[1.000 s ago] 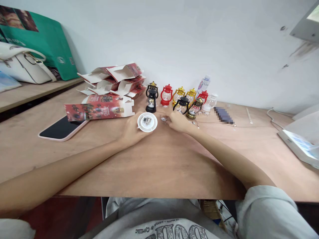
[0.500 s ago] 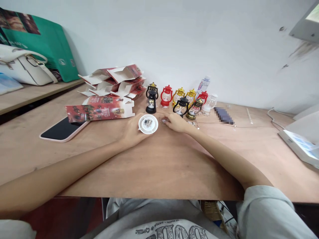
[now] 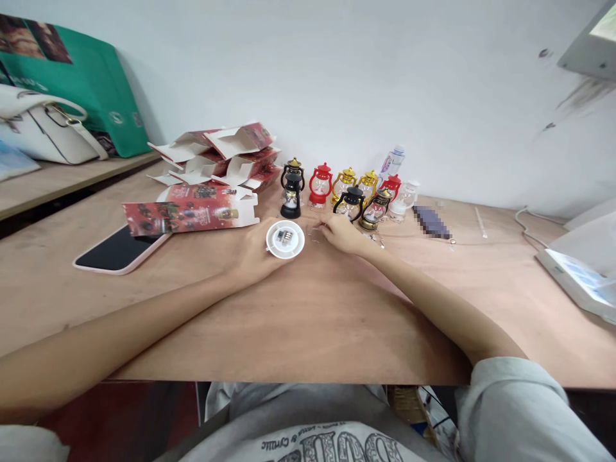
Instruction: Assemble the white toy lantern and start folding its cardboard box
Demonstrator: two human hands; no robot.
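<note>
So from my end I'm gripping the round white piece (image 3: 285,239) in the left hand (image 3: 254,255), its open side facing the cam. The right hand (image 3: 341,235) is hovering just beside it, fingers bunched over some thin bits (image 3: 315,241); can't tell if I'm actually pinching any. Lanterns (image 3: 321,186) are standing beyond both hands, and a phone (image 3: 113,252) is lying out left of the left one.

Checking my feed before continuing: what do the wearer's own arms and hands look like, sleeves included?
The left hand and right hand are bare, without gloves; bare forearms lead into loose, pale grey sleeves without visible markings.
</note>
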